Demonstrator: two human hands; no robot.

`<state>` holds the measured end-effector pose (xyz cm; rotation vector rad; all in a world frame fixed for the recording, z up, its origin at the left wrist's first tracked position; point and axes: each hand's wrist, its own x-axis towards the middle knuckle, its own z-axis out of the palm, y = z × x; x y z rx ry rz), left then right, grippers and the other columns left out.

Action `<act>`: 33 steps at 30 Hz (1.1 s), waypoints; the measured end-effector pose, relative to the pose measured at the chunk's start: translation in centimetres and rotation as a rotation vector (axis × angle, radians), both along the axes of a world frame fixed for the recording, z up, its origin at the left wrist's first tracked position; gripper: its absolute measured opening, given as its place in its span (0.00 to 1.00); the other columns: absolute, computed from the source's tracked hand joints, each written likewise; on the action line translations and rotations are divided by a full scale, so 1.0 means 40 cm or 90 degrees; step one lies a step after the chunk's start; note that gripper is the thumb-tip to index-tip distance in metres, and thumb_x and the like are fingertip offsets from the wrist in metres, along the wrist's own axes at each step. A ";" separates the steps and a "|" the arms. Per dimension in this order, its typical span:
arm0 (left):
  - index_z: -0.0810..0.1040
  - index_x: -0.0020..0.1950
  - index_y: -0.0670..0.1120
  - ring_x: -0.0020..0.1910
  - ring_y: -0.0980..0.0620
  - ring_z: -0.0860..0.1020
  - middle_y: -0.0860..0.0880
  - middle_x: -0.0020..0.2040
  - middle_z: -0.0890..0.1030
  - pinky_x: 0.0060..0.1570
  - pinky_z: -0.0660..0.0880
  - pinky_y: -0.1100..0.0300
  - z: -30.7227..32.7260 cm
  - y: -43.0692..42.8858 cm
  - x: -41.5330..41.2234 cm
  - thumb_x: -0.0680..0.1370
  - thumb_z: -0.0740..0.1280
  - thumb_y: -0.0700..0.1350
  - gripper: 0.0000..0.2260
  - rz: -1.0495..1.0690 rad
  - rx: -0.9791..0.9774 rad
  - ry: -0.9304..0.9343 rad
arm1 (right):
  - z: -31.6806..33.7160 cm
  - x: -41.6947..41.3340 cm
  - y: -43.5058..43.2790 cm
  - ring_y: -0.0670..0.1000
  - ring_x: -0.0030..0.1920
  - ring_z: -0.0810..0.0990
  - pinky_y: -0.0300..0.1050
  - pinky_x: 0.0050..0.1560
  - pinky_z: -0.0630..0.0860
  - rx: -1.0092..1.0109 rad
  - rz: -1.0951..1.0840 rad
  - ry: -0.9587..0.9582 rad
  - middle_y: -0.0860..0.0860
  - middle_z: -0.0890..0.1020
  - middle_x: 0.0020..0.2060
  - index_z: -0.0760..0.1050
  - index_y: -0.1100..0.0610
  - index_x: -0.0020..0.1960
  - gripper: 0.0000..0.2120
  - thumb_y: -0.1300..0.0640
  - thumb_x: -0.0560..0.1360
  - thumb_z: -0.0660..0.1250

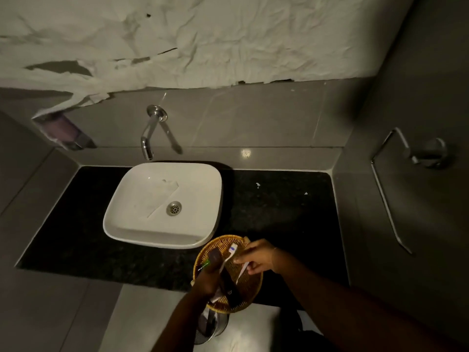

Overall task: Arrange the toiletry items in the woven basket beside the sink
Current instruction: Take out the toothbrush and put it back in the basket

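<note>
A round woven basket (250, 288) sits on the black counter's front edge, right of the white sink (162, 232). My left hand (206, 278) closes over the basket's left rim with its thumb pointing up. A green item (205, 264) pokes out beside its fingers. My right hand (257, 256) reaches in from the right and pinches a thin white stick (241, 273). A white toothbrush (229, 252) with a blue-marked head lies slanted between the hands. A dark flat item (229, 288) lies in the basket.
The tap (148, 141) juts from the tiled wall above the sink, and paper lies in the basin. A soap dispenser (67, 134) hangs at the left. A towel ring (396, 171) is on the right wall. A metal bin (212, 326) stands below the counter.
</note>
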<state>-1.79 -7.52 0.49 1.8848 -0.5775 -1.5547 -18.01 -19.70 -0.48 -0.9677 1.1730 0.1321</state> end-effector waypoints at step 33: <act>0.89 0.47 0.47 0.50 0.42 0.89 0.46 0.44 0.88 0.58 0.87 0.44 -0.152 -0.034 0.049 0.82 0.73 0.44 0.06 0.165 0.145 -0.178 | -0.165 0.086 0.102 0.54 0.41 0.82 0.49 0.49 0.81 -0.381 0.253 0.197 0.55 0.83 0.39 0.80 0.57 0.42 0.25 0.38 0.84 0.60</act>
